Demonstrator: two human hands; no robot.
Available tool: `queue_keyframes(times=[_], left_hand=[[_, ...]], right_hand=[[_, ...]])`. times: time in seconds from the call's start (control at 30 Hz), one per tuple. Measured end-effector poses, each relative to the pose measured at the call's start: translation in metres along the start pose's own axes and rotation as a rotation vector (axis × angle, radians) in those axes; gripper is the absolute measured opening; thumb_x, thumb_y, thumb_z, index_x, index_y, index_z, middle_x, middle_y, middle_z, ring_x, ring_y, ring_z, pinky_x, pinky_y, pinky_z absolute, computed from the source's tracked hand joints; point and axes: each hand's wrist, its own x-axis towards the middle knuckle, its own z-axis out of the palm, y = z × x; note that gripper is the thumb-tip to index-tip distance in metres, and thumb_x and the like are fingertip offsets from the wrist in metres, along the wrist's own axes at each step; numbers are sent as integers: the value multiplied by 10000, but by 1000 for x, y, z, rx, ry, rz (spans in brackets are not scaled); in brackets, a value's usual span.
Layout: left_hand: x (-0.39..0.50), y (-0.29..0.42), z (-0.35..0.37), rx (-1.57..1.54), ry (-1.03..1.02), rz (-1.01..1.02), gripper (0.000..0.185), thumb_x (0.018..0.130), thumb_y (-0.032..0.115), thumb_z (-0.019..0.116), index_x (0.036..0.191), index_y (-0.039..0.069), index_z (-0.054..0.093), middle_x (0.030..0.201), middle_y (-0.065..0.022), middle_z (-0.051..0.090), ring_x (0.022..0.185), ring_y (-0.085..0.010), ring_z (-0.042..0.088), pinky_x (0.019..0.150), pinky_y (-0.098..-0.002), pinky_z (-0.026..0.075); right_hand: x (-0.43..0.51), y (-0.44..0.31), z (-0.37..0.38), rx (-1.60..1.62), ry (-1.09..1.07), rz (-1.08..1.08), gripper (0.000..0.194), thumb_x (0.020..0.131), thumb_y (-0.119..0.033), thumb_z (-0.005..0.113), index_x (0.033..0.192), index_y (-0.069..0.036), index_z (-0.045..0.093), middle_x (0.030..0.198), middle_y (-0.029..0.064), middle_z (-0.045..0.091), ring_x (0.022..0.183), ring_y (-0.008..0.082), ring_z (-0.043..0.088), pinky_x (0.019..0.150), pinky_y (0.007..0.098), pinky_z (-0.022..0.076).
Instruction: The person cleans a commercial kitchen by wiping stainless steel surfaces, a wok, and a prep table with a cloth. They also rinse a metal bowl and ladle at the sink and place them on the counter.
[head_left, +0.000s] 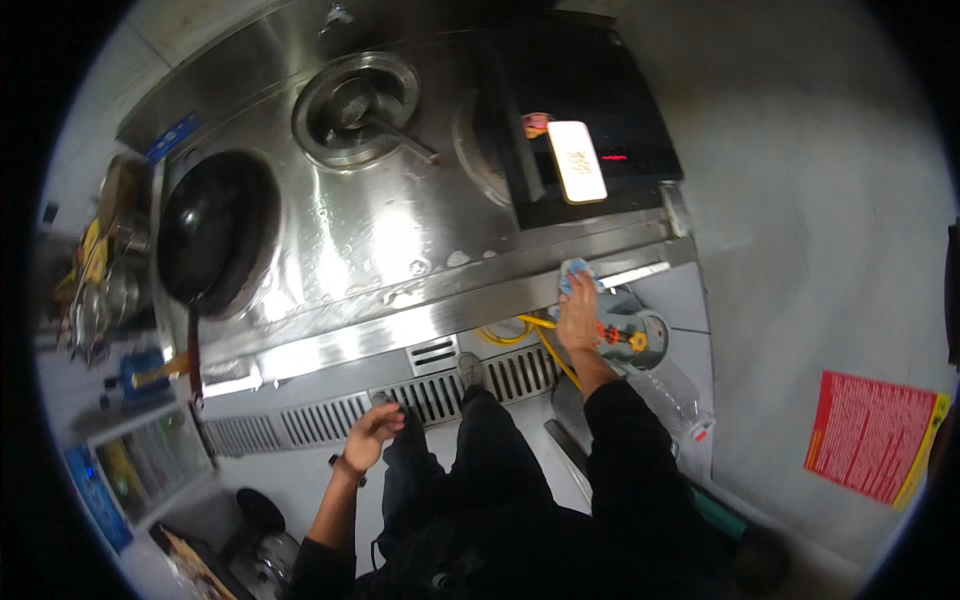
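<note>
My right hand (578, 315) presses a blue and white cloth (573, 270) against the front edge of a stainless steel stove counter (352, 225), near its right end. Away from the counter, my left hand (367, 436) hangs over the floor with loosely bent fingers and nothing in it. Wet patches show on the steel along the front. A ladle (401, 137) rests in a round steel pot (304, 124) set into the counter. To the left sits a dark wok (217, 225), its handle reaching over the front edge.
A lit phone (576, 161) lies on a black glass panel (615, 82). Below my right hand stand a gas cylinder (651, 334) with a yellow hose (559, 360) and a clear plastic bottle (675, 401). Slotted drain grates (322, 420) run along the floor. A wall (787, 225) bounds the right.
</note>
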Motion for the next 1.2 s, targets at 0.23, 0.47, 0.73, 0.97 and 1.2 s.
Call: queue_keyframes(times=[0.23, 0.47, 0.73, 0.97, 1.2], left_hand=[[-16, -27, 15, -90, -6, 130, 410, 872, -80, 486, 1268, 22, 531, 1108, -75, 604, 1025, -168, 570, 891, -306, 471], [-60, -54, -45, -152, 268, 103, 364, 890, -41, 470, 1245, -7, 540, 1032, -60, 623, 956, -139, 575, 880, -283, 468], [-185, -52, -135, -306, 461, -3, 367, 904, -19, 492, 1265, 26, 545, 1077, -84, 621, 957, -159, 588, 891, -299, 481], [-286, -72, -220, -291, 615, -35, 361, 916, 68, 528, 1275, 29, 532, 1067, -79, 620, 941, -160, 591, 837, -312, 503], [-281, -83, -251, -460, 726, 107, 685, 890, 448, 645, 1393, 58, 394, 1132, -101, 589, 997, -186, 576, 770, -402, 532]], right_hand=[[-26, -98, 29, 244, 133, -120, 412, 943, -166, 470, 1329, -21, 472, 1390, 183, 401, 1288, 316, 400, 1085, 441, 310], [-78, -271, 112, 521, -340, -248, 453, 878, -64, 580, 1318, -46, 474, 1385, 169, 418, 1345, 354, 326, 1115, 481, 258], [-111, -435, 259, 479, -338, -568, 501, 842, 42, 550, 1327, -48, 462, 1376, 175, 434, 1322, 350, 362, 1113, 478, 271], [-150, -555, 212, 678, -521, -455, 428, 833, 77, 532, 1252, -4, 499, 1257, 202, 495, 1187, 378, 460, 1038, 423, 341], [-275, -659, 170, 534, -1045, -368, 475, 883, 42, 525, 1340, -12, 408, 1294, 158, 490, 1206, 261, 464, 1047, 360, 340]])
